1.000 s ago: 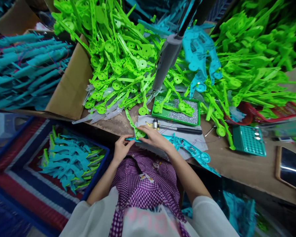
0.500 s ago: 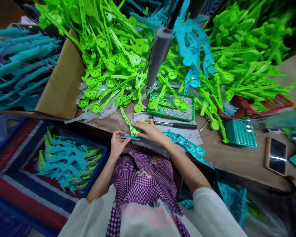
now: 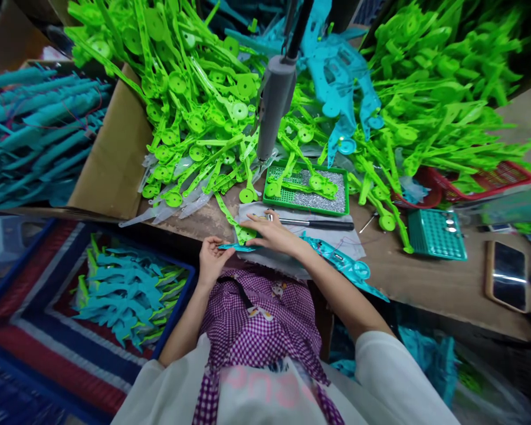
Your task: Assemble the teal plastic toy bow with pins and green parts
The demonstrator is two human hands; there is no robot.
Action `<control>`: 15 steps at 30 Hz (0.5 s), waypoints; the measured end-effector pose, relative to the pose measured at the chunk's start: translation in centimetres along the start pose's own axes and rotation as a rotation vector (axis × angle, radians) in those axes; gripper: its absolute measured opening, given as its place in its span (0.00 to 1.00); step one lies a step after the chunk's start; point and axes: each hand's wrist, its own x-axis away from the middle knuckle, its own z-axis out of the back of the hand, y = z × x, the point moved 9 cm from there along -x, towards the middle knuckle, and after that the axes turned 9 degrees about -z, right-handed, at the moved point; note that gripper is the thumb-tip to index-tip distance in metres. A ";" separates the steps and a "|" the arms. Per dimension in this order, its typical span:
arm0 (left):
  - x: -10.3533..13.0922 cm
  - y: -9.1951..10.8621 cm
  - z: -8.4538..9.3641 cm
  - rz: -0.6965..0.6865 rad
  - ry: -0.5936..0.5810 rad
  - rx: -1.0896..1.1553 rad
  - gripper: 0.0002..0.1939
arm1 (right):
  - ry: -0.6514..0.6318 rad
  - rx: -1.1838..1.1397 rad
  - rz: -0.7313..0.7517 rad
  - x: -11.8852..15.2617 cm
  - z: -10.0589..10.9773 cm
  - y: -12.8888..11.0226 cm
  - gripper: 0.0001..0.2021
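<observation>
At the table's front edge, my left hand (image 3: 211,261) pinches the end of a flat blue plastic part (image 3: 239,248). Over its other end, my right hand (image 3: 277,237) has thumb and fingers on a long lime-green plastic part (image 3: 230,217), whose round end rests against the blue one. My right fingers partly hide where the two parts meet. A grey electric screwdriver (image 3: 274,100) hangs point down above the table. Beyond my right hand, a black-handled tool with a metal shaft (image 3: 331,225) lies on a pale cloth (image 3: 351,247). Another blue plastic part (image 3: 343,264) lies beside my right forearm.
Behind stands a green tray (image 3: 307,211) of small metal pieces, with green parts across it. Piles of green parts (image 3: 194,118) fill the back. A cardboard box (image 3: 110,150) and a blue-rimmed crate (image 3: 177,313) hold parts at left. A phone (image 3: 508,276) lies right.
The view has shifted slightly. Both hands keep nearly the same place on the parts, and the blue part looks slightly turned. The hanging screwdriver appears a little further left.
</observation>
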 end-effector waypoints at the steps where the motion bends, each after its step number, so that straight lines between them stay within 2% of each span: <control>1: 0.0 0.0 0.0 -0.004 -0.007 -0.006 0.29 | 0.004 0.005 -0.008 0.0 0.0 0.1 0.29; 9: 0.2 -0.3 0.2 -0.019 0.002 -0.041 0.29 | 0.022 0.045 -0.031 0.1 0.0 -0.6 0.27; 15: 0.5 -0.5 0.2 -0.006 0.023 -0.022 0.30 | 0.000 0.010 -0.097 0.1 -0.4 0.3 0.25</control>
